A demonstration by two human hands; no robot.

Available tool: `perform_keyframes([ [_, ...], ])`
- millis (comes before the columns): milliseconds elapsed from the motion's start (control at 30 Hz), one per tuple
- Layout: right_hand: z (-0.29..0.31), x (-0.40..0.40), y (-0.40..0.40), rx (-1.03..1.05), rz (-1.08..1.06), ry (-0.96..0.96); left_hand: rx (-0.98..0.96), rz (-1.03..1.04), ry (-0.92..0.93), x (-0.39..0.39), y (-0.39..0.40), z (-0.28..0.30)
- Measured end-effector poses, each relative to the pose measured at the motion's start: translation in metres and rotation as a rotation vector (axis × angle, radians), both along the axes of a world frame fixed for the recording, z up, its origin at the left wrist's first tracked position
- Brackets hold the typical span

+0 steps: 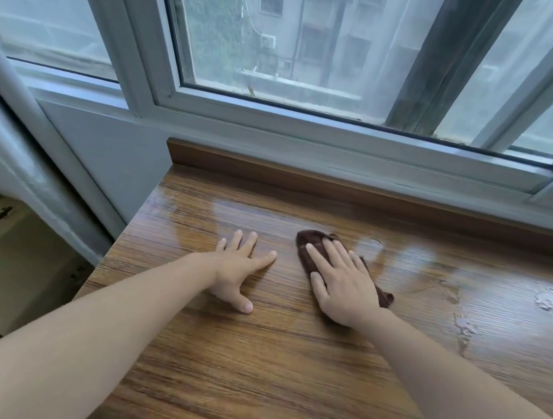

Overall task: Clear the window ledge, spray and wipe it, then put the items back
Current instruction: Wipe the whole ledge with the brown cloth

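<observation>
Wiping is the step in hand, as I read it: my right hand [341, 282] lies flat on a dark brown cloth [308, 247], its fingers [318, 255] straight and a little spread, pressing the cloth down onto the window ledge [251, 361] rather than curling round it. The cloth sits near the middle of the wooden ledge, one corner poking out past the fingertips and another tail showing by the wrist. My left hand [239, 270] rests just beside it, apart from the cloth, palm down with fingers wide and holding nothing (it looks like a brace for my weight).

No items stand on the part of the ledge I can see, so I judge the clearing done and the spraying too: a wet sheen spreads behind both hands, and beads and streaks of liquid [547, 302] lie well off to the right, not yet wiped up.

The next move, I judge, calls for sliding the cloth rightward under steady flat pressure to take up those droplets, then along the back strip under the window frame [312, 124]. Putting the items back comes only after that; I cannot see where they are.
</observation>
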State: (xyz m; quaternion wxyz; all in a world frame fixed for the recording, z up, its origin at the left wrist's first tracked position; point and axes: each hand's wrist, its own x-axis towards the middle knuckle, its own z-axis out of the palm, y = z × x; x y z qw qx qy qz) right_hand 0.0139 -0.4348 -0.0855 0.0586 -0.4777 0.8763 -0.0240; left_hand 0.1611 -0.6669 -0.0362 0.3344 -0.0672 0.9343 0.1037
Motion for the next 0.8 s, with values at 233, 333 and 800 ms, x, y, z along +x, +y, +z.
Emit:
perform_keyframes([
  [233,-0.001,-0.051,-0.06,0.009,-0.159,-0.038,-0.038,0.035,0.096,0.012,0.009,-0.019],
  [333,0.0,-0.054,-0.065,0.027,-0.162,-0.045,-0.086,0.034,0.145,0.016,0.015,-0.026],
  [800,0.004,0.088,0.053,0.075,0.281,-0.024,-0.136,0.043,0.208,0.018,0.015,-0.039],
])
